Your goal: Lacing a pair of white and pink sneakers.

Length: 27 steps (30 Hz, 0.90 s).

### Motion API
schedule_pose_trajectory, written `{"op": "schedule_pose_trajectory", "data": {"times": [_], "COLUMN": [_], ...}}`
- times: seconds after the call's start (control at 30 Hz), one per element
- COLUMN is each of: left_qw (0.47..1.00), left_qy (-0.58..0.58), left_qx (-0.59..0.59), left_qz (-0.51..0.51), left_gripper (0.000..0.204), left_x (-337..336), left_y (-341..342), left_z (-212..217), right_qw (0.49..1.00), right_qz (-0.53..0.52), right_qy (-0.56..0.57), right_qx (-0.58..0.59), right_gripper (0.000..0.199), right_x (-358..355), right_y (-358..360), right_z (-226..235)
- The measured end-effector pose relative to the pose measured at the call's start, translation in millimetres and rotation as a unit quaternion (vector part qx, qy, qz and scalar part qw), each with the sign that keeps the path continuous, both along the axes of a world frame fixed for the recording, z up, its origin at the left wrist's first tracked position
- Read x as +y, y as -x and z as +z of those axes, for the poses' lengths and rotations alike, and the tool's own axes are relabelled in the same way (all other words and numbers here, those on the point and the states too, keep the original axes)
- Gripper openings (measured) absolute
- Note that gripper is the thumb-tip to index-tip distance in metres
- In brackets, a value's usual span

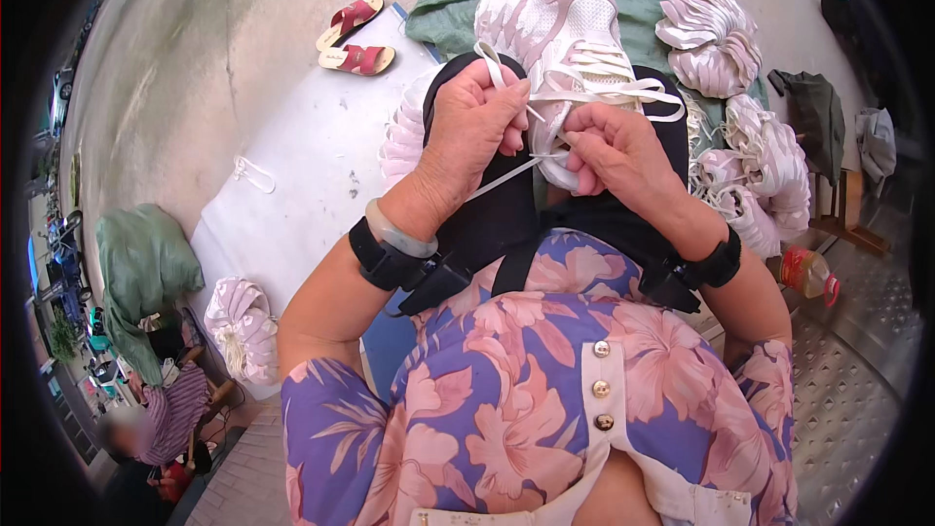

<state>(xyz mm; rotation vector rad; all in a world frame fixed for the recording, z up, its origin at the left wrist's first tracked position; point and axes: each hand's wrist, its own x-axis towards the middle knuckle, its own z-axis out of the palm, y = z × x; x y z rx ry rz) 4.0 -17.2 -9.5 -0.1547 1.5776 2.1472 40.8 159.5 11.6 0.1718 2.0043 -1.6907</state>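
A white and pale pink sneaker upper (591,56) lies across my lap, part of a fanned row of like uppers (506,5). White lace (594,94) is threaded through its eyelets, with loose ends trailing over it. My left hand (479,109) is closed in a pinch on a loose white shoelace (490,63), left of the upper. At the upper's near end my right hand (618,149) is closed, thumb and fingers pinching its edge. The fingertips partly hide what they grip. Another strand runs from the upper down across my left thigh.
Bundles of pink uppers lie at right (765,170), far right (711,39) and lower left (242,329). Red sandals (358,58) and a lace loop (255,173) rest on a white sheet (312,205). A bottle (806,273) lies right. Another person (146,438) sits lower left.
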Motion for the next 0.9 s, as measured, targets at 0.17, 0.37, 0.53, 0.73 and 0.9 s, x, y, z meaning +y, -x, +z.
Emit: {"op": "schedule_pose_trajectory", "data": {"times": [0.17, 0.37, 0.53, 0.73, 0.9], "left_qw": [0.997, 0.986, 0.976, 0.929, 0.884], "left_qy": [0.009, 0.071, 0.118, 0.206, 0.307], "left_qx": [0.078, 0.148, 0.176, 0.304, 0.352], "left_qz": [0.008, 0.043, 0.055, 0.057, 0.014], "left_gripper": [0.01, 0.009, 0.008, 0.01, 0.013], "left_x": [11, 22, 24, 30, 30], "left_y": [5, 9, 10, 3, 9], "left_z": [-9, -20, -28, -29, -24], "right_qw": [0.999, 0.997, 0.997, 0.993, 0.99], "right_qz": [-0.001, -0.011, -0.039, -0.111, -0.119], "right_qy": [-0.016, 0.011, 0.014, 0.019, 0.007], "right_qx": [-0.034, -0.071, -0.064, 0.03, 0.07], "right_gripper": [0.014, 0.014, 0.012, 0.006, 0.005], "right_x": [-2, -5, -7, -13, -14], "right_y": [9, 13, 12, 2, 1], "right_z": [4, 8, 0, -17, -19]}}
